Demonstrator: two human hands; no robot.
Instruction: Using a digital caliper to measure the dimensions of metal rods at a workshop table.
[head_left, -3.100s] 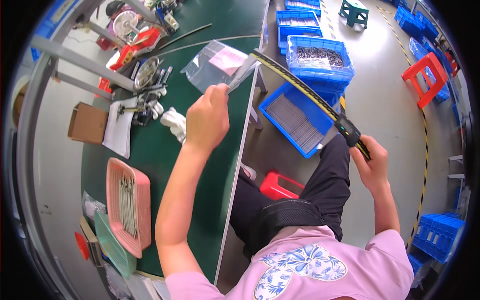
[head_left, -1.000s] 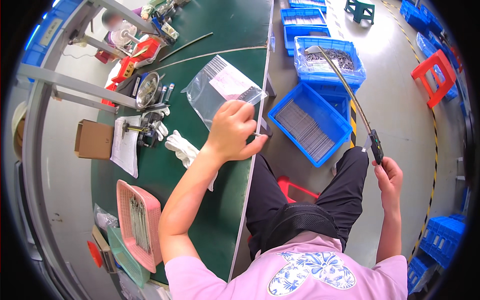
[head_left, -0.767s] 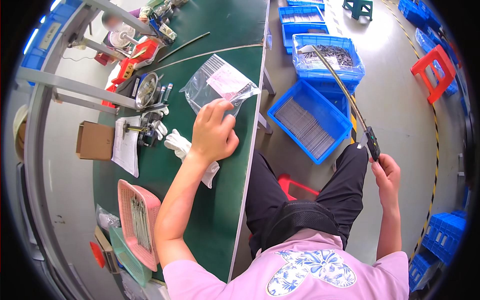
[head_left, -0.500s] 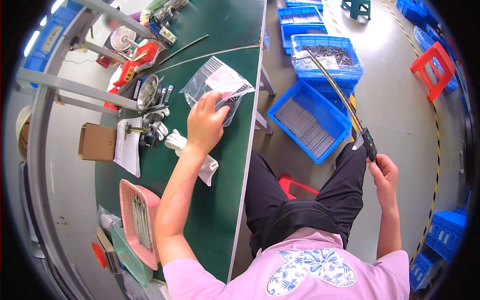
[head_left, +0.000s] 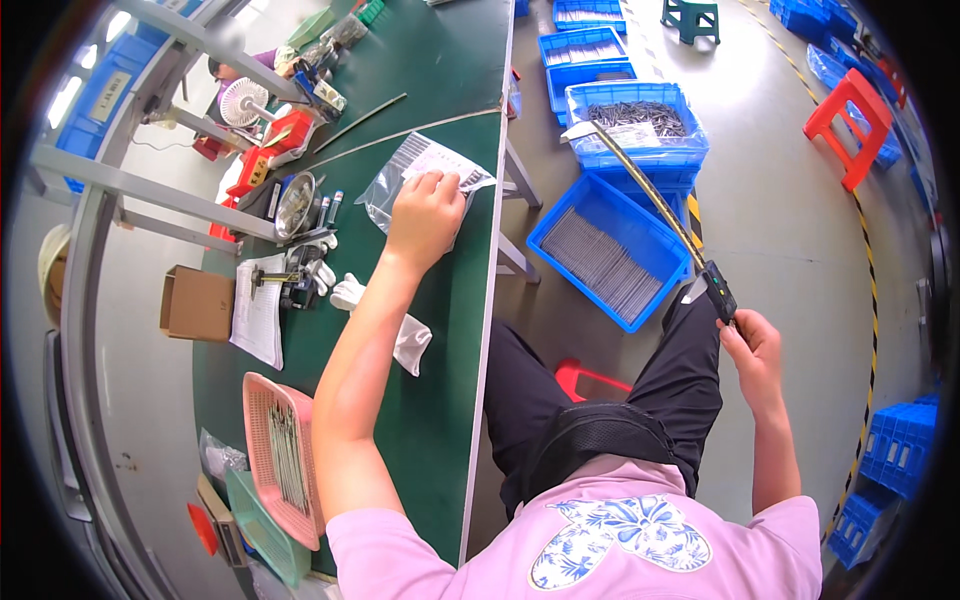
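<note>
My left hand is closed over the near part of a clear plastic bag on the green table, its fingers bent onto a white printed sheet at the bag. What lies under the fingers is hidden. Out to the right, over the floor, my right hand grips a long digital caliper by its black display end. The caliper's metal beam slants away to the far left, its tip above a blue crate. White gloves lie on the table beside my left forearm.
A blue crate of thin metal rods sits right of the table, before a lined crate of small dark parts. A pink basket holds slender rods. Also around are a cardboard box, metal bowl and red stool.
My left hand has shifted slightly farther onto the bag, and its fingers have curled over the sheet. The right hand still holds the caliper. The whole view has shifted a little.
</note>
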